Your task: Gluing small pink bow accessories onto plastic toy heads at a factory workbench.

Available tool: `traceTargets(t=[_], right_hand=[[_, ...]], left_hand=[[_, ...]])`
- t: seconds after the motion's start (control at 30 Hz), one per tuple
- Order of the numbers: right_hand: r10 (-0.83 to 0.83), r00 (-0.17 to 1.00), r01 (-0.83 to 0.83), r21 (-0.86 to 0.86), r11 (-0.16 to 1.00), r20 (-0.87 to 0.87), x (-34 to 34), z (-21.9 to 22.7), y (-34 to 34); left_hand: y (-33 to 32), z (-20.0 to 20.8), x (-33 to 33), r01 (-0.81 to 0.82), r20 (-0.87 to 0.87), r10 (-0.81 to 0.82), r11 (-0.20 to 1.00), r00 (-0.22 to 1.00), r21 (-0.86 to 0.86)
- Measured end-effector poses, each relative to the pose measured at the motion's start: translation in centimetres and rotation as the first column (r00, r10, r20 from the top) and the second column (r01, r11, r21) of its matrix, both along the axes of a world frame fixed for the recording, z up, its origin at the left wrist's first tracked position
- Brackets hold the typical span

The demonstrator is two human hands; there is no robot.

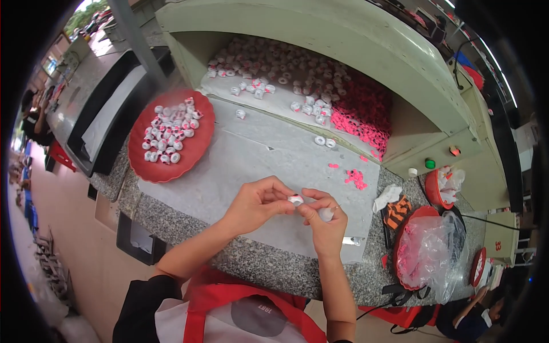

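Note:
Above the paper-covered worktop, my left hand (258,201) pinches a small white ring-like piece (295,199) with a bit of pink and dark on it. My right hand (325,224) meets it from the other side, fingertips at the piece's edge. Its curled fingers also hold a small whitish object (326,214), whose kind I cannot make out. To the left, a red scalloped plate (197,150) carries many similar white pieces with pink marks. Just beyond my hands lie two loose white pieces (325,141) and small pink bits (355,179).
A pale green shelf (320,24) stands at the back, holding heaps of white pieces and pink bits (363,108). At right are a red bin (434,191), a striped cloth (397,212) and a red tray (420,210) under clear plastic. Other people sit at the far left and lower right.

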State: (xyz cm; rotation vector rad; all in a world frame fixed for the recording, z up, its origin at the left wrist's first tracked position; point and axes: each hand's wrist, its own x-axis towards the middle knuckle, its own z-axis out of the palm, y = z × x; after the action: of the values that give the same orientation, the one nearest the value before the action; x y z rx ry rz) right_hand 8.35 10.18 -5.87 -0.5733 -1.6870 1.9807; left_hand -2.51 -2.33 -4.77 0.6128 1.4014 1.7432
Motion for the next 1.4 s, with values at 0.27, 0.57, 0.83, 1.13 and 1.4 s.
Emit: traceTargets(t=[0.27,0.57,0.83,1.13,1.4], right_hand=[[-0.055,0.945,0.022,0.106,0.994,0.323,1.1,-0.5,0.4],[-0.160,0.987,0.159,0.041,0.986,0.008,2.7,1.1,1.6],[-0.297,0.952,0.297,-0.014,0.955,-0.076,3.1,2.9,1.2],[-0.459,0.859,0.503,0.206,0.839,-0.226,4.9,3.0,0.4],[-0.366,0.913,0.407,0.459,0.790,-0.180,5.8,4.3,-1.0]], left_hand=[[-2.4,0.0,-12.4,-0.772,-0.977,0.111,0.599,-0.182,0.212],[3.3,-2.1,-8.9,-0.279,-0.498,0.142,0.936,0.855,-0.213],[2.8,0.1,-0.3,-0.034,0.811,-0.231,0.955,0.537,0.294],[2.8,1.8,1.6,0.120,-0.033,-0.118,0.990,0.992,0.070],[2.5,1.7,1.4,0.022,0.279,-0.055,0.992,0.959,0.121]])
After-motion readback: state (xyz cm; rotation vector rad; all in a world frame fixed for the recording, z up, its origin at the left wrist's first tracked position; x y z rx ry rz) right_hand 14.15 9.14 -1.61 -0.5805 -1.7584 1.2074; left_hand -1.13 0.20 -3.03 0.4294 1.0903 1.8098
